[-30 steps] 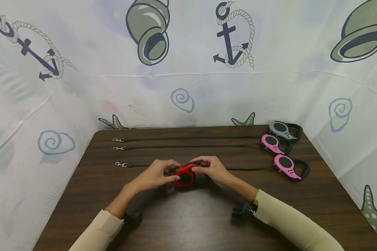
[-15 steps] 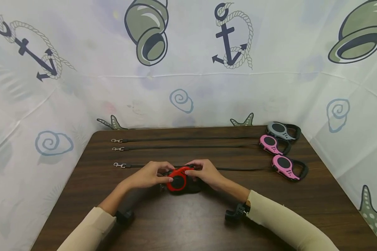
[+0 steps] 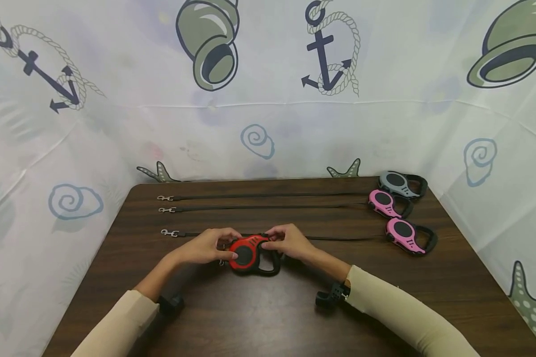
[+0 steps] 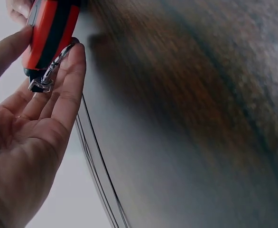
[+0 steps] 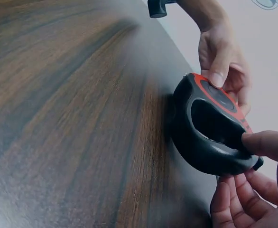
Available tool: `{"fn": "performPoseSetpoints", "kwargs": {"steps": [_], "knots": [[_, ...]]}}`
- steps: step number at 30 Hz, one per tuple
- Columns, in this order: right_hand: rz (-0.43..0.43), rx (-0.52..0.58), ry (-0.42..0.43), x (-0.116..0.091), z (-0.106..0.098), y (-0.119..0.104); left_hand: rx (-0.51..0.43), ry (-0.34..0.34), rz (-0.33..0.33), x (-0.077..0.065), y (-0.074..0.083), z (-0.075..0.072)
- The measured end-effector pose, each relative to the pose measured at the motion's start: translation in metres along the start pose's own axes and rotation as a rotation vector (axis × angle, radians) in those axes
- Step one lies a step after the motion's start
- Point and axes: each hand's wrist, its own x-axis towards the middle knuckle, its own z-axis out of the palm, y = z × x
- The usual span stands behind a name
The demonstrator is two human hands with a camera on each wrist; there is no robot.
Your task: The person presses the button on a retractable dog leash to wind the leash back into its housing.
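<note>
A red and black retractable leash [image 3: 245, 254] stands on edge on the dark wooden table [image 3: 295, 317], held between both hands. My left hand [image 3: 223, 250] holds its left end, thumb on the red face [image 5: 210, 90] and fingers behind it. The leash's metal clip [image 4: 44, 81] lies against those fingers [image 4: 68, 80], below the red body [image 4: 51, 28]. My right hand [image 3: 274, 243] pinches the black handle loop [image 5: 215, 142], thumb [image 5: 267, 142] on top and fingers [image 5: 234, 199] underneath.
Three more leashes lie at the right back: a grey one [image 3: 398, 182] and two pink ones [image 3: 385, 202] [image 3: 406, 236]. Their black cords run left across the table to metal clips [image 3: 165, 198] [image 3: 166, 209] [image 3: 169, 232]. Printed cloth walls surround the table.
Both hands and the red leash have shifted a little to the left. The leash has turned, so its black handle loop now shows on the near right side.
</note>
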Motion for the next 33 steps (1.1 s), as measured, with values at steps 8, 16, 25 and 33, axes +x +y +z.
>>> {"fn": "performPoseSetpoints", "kwargs": {"steps": [8,16,25,33], "knots": [[-0.019,-0.055,-0.014,-0.001,-0.003,0.005,0.008,-0.016,-0.012,-0.001,-0.002,0.000],[-0.043,-0.090,-0.007,0.002,-0.002,0.010,0.044,0.003,-0.005,-0.001,-0.003,-0.002],[-0.073,-0.177,0.008,0.005,0.001,0.011,0.095,0.052,-0.013,-0.005,-0.004,-0.001],[-0.103,-0.193,0.007,0.003,0.000,0.006,0.108,0.079,0.019,-0.007,-0.005,0.000]]}}
